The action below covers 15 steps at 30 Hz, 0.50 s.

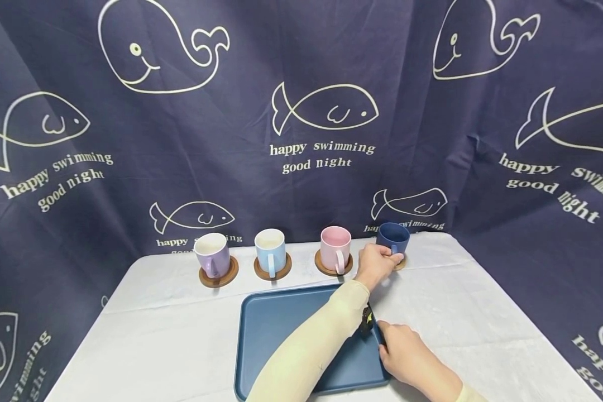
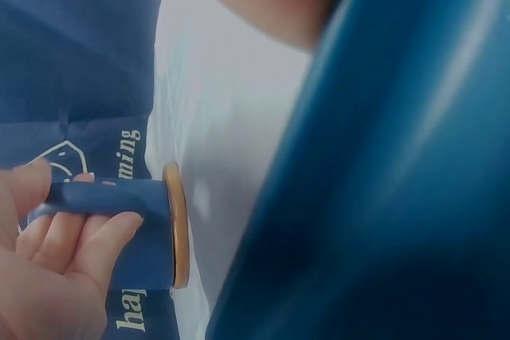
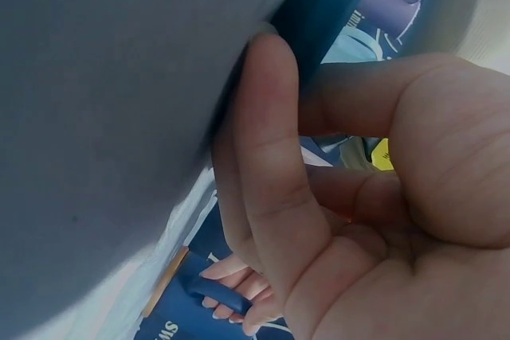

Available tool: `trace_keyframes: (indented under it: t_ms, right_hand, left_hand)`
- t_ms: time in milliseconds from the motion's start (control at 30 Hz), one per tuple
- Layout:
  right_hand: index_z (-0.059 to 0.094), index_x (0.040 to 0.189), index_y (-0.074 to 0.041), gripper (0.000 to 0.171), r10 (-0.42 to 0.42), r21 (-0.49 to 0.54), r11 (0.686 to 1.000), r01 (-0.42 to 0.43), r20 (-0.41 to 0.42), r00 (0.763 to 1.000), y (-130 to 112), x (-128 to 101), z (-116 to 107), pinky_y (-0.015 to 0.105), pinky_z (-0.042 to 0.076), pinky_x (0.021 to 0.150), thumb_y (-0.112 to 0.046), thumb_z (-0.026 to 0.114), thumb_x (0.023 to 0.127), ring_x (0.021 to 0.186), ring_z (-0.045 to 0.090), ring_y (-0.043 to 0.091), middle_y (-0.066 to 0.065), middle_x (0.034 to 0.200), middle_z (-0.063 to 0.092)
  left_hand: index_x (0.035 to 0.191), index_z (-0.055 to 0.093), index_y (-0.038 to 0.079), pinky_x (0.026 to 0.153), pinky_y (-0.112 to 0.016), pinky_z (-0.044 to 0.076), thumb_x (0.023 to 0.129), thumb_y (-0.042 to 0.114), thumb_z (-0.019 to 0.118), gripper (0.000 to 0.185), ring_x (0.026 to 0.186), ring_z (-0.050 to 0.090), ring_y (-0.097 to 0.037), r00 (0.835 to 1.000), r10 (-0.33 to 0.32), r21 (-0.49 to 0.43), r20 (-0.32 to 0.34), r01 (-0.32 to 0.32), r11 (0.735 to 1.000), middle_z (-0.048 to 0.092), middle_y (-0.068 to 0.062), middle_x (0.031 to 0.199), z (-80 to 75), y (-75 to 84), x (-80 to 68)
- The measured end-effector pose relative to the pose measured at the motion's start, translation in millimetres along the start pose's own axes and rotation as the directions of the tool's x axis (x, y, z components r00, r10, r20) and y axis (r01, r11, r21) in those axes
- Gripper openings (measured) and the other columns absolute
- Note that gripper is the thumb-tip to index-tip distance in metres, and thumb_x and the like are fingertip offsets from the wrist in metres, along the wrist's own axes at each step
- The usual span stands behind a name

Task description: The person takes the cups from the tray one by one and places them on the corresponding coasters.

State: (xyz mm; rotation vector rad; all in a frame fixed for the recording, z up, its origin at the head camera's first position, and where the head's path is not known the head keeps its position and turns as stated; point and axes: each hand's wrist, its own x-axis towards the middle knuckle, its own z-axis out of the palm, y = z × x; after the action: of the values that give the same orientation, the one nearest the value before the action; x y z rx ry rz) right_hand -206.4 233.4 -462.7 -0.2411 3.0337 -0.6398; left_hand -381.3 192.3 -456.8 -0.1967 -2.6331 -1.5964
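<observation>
My left hand (image 1: 374, 261) reaches across to the dark blue mug (image 1: 395, 237) at the far right, its fingers around the mug's handle in the left wrist view. That mug stands upright on a wooden coaster (image 2: 180, 228). Closer to me, my right hand (image 1: 407, 350) grips the right rim of a blue rectangular tray (image 1: 281, 329). Its thumb and fingers pinch the tray's edge in the right wrist view, fingers on the underside. The left forearm passes over the tray and hides part of it.
Left of the dark blue mug, a pink mug (image 1: 335, 248), a light blue mug (image 1: 271, 251) and a purple mug (image 1: 213, 255) stand in a row, each on a round wooden coaster. A navy curtain (image 1: 251, 184) with fish prints hangs behind the white-covered table (image 1: 146, 335).
</observation>
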Motion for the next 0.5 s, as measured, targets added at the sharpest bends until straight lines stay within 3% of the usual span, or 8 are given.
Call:
trace_keyframes:
  t_ms: [267, 500]
  right_hand:
    - [0.067, 0.118, 0.008, 0.036, -0.010, 0.000, 1.000, 0.010, -0.018, 1.000, -0.1, 0.5, -0.3, 0.053, 0.058, 0.082, -0.003, 0.075, 0.085, 0.095, 0.073, 0.033, 0.018, 0.099, 0.074]
    - [0.066, 0.121, 0.010, 0.040, 0.001, 0.010, 1.000, -0.001, 0.000, 1.000, 1.0, 0.3, 0.3, 0.054, 0.058, 0.085, -0.004, 0.075, 0.085, 0.098, 0.073, 0.035, 0.021, 0.104, 0.074]
  left_hand:
    - [0.074, 0.083, 0.023, 0.067, -0.019, 0.046, 0.076, 0.025, 0.088, 0.006, 0.061, 0.057, 0.004, 0.995, 0.097, 0.000, 0.027, -0.097, 0.995, 0.071, 0.018, 0.062, -0.3, -2.7, 0.0]
    - [0.077, 0.084, 0.022, 0.070, -0.015, 0.046, 0.078, 0.022, 0.088, 0.004, 0.060, 0.059, 0.008, 0.992, 0.094, -0.070, 0.087, -0.088, 0.994, 0.071, 0.018, 0.062, 3.6, -6.9, 2.1]
